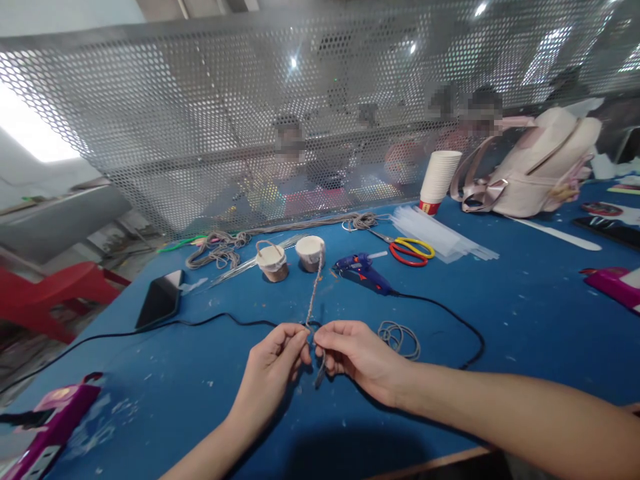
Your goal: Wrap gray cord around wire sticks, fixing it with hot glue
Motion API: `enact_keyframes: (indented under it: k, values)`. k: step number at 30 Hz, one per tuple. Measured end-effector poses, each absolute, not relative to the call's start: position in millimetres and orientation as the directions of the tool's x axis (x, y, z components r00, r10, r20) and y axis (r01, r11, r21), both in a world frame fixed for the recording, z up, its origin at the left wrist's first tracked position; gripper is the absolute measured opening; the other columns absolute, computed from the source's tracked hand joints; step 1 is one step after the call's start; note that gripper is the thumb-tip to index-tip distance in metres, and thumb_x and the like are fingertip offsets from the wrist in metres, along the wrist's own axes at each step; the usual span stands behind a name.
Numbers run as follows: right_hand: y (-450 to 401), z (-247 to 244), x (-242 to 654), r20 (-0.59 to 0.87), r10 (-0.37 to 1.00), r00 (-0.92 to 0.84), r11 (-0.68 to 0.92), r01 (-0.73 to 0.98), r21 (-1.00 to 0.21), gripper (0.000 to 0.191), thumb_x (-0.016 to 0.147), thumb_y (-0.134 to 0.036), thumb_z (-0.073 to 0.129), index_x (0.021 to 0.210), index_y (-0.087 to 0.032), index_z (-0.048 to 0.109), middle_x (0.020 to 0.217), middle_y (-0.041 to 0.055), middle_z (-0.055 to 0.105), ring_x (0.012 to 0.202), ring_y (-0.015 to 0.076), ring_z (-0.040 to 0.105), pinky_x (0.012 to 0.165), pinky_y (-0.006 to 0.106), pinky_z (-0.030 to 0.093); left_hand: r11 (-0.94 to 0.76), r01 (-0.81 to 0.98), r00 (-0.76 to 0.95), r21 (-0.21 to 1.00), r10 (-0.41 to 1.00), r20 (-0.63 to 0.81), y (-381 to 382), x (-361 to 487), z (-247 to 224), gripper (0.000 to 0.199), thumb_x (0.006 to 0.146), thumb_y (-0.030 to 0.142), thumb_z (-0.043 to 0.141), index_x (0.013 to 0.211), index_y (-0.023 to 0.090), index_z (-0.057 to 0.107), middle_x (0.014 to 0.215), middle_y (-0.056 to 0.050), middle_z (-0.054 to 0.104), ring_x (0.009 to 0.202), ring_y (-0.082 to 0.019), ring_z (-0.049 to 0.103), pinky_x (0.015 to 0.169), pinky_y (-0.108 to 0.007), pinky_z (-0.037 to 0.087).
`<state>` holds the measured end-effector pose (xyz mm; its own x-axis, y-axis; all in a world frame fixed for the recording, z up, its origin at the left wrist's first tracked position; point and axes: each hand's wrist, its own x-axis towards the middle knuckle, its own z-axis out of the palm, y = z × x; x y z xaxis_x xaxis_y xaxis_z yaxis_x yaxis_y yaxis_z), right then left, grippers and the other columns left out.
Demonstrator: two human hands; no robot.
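Note:
A braided grey cord (314, 293) runs from the rim of a small white-topped cup (311, 252) down to my fingers. My left hand (275, 363) pinches the cord near its lower end. Opposite it, almost touching, my right hand (353, 357) also pinches the cord, and loose strand ends hang below its fingers. Left of that cup stands a similar small cup (273, 261) with a cord handle arched over its top. A blue hot glue gun (364, 272) lies to the right of the cups. Beside my right wrist is a loose coil of grey cord (400, 339).
Scissors with red and yellow handles (411, 251) lie by translucent strips (440, 233). Stacked paper cups (439, 180) and a pale backpack (540, 163) stand behind. A phone (161, 299) is at left. Black cable (210, 319) crosses the table before a perforated metal screen (225, 133).

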<state>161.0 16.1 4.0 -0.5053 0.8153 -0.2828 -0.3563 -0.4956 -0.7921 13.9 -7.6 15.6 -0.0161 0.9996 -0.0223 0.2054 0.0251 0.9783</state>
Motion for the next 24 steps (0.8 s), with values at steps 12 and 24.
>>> enact_keyframes:
  k: [12, 24]
  values:
    - [14.8, 3.0, 160.7, -0.300, 0.802, -0.517, -0.514, -0.340, -0.787, 0.020, 0.066, -0.030, 0.068, 0.067, -0.012, 0.061, 0.059, -0.0015, 0.058, 0.043, 0.0045, 0.046, 0.045, 0.019, 0.034, -0.019, 0.323, -0.066, 0.946, 0.997, 0.042, -10.3, 12.9, 18.7, 0.024, 0.076, 0.040, 0.058, 0.073, 0.017, 0.066, 0.058, 0.001, 0.057, 0.049, -0.011, 0.046, 0.045, -0.021, 0.038]
    - [14.9, 1.7, 160.0, -0.301, 0.815, -0.495, -0.508, -0.359, -0.783, 0.020, 0.066, -0.029, 0.069, 0.066, -0.012, 0.060, 0.060, -0.0012, 0.059, 0.044, 0.0045, 0.047, 0.046, 0.019, 0.034, 0.010, 0.252, -0.099, 0.968, 0.995, 0.016, -9.0, 10.6, 15.6, 0.018, 0.076, 0.037, 0.061, 0.077, 0.019, 0.061, 0.053, 0.005, 0.050, 0.045, -0.009, 0.040, 0.044, -0.020, 0.031]
